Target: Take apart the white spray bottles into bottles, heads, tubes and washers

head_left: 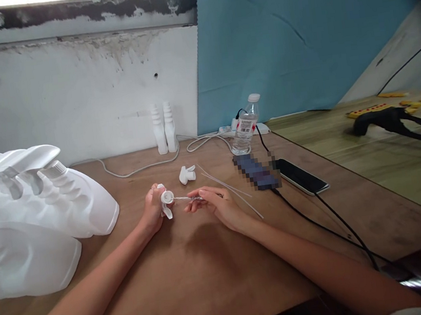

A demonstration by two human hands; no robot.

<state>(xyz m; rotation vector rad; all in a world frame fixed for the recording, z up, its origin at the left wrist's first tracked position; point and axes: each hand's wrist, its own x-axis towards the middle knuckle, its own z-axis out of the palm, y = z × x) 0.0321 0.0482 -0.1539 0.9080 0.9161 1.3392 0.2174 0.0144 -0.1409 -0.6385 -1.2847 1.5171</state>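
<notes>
- White spray head [167, 203]: held above the brown table [197, 293], round opening facing the viewer.
- Left hand [154, 207]: fingers closed around the spray head.
- Right hand [214, 202]: thumb and fingers pinching a slender shiny tool [183, 198]; tip at the opening, insertion depth not discernible.
- Second spray head [187, 174]: lying on the table, just beyond both hands.
- Thin clear tubes [223, 183]: on the table, near the right hand.
- White bottles [94, 203]: grouped at left.

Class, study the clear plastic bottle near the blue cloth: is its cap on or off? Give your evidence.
On: the white cap covers the top of the clear plastic bottle, with no open mouth showing.
</notes>
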